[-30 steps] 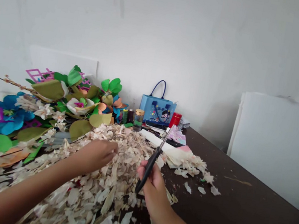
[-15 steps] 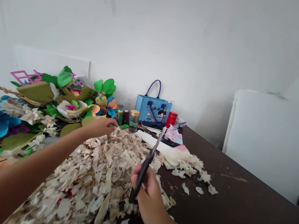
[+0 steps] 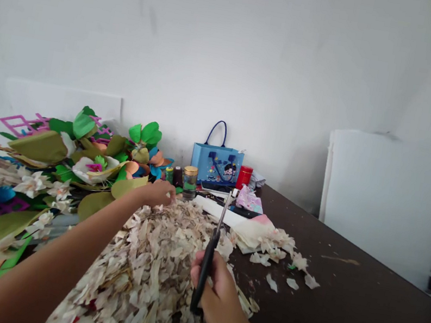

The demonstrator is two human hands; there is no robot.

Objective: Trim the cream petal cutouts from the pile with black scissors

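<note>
A wide heap of pale cream petal-like scraps [image 3: 168, 247] covers the middle of the dark table. My left hand [image 3: 161, 193] reaches to the far end of this heap, beside a glass jar with a gold lid [image 3: 189, 182]. Its fingers are curled downward and pressed together; whatever they pinch is hidden. Over the heap's right edge, my right hand [image 3: 219, 289] is closed around the black handles of a pair of scissors [image 3: 208, 259]. The blades point up and away from me and look closed.
Large paper flowers [image 3: 95, 163] crowd the left side. At the back stand thread spools [image 3: 177, 176], a blue bag [image 3: 215, 164] and a red canister [image 3: 244, 177]. A white paper roll [image 3: 218, 210] and small white flowers [image 3: 280, 244] lie right of the heap. White boards [image 3: 382, 200] lean on the wall.
The view has tilted up slightly, so things sit lower. My left hand has shifted slightly, its fingers now more curled down at the heap. My right hand keeps the scissors.
</note>
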